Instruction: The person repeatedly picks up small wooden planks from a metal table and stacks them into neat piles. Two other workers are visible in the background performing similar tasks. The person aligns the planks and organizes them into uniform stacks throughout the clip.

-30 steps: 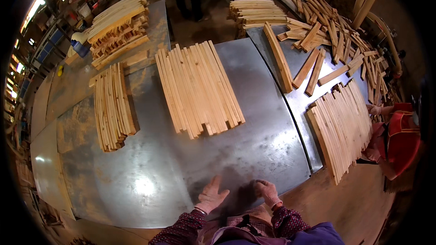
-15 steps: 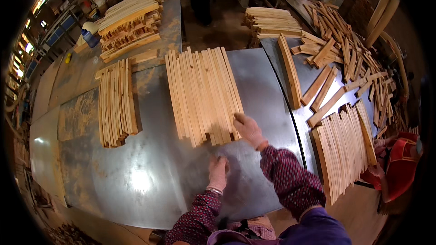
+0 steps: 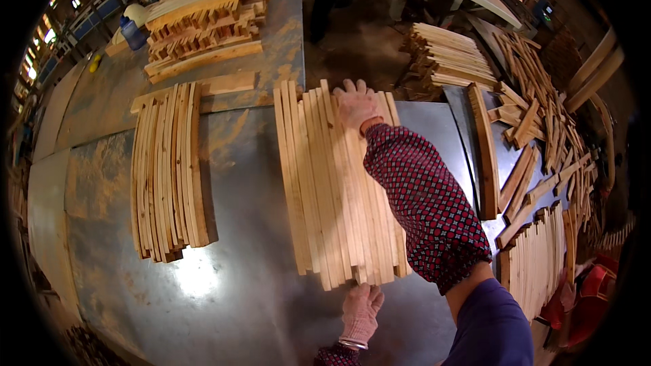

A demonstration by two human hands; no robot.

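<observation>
My left hand (image 3: 361,315), a silver bangle (image 3: 353,343) at its wrist, sits at the bottom centre of the frame with its fingers drawn together against the near end of a side-by-side batch of pale, narrow wooden strips (image 3: 325,183); I cannot tell whether they pinch a strip. The batch lies in the middle of the frame on a grey, dusty metal tabletop (image 3: 244,291). My right forearm, in a dark sleeve cover with a red dotted pattern (image 3: 427,196), crosses its right side, and my right hand (image 3: 357,103) lies across its far end, palm down, fingers spread.

At the lower right, a co-worker in red (image 3: 593,298) is beside another row of pale strips (image 3: 536,251). Left of centre rests a narrower bundle of wooden strips (image 3: 166,176), well apart from my hands. Farther off, a jumbled heap of loose brown sticks (image 3: 542,102) fills the upper right. At the upper left stands a tall layered stack of timber (image 3: 207,10), with a blue plastic jug (image 3: 133,34) just beside it. A person in dark clothes (image 3: 329,0) stands at the top centre.
</observation>
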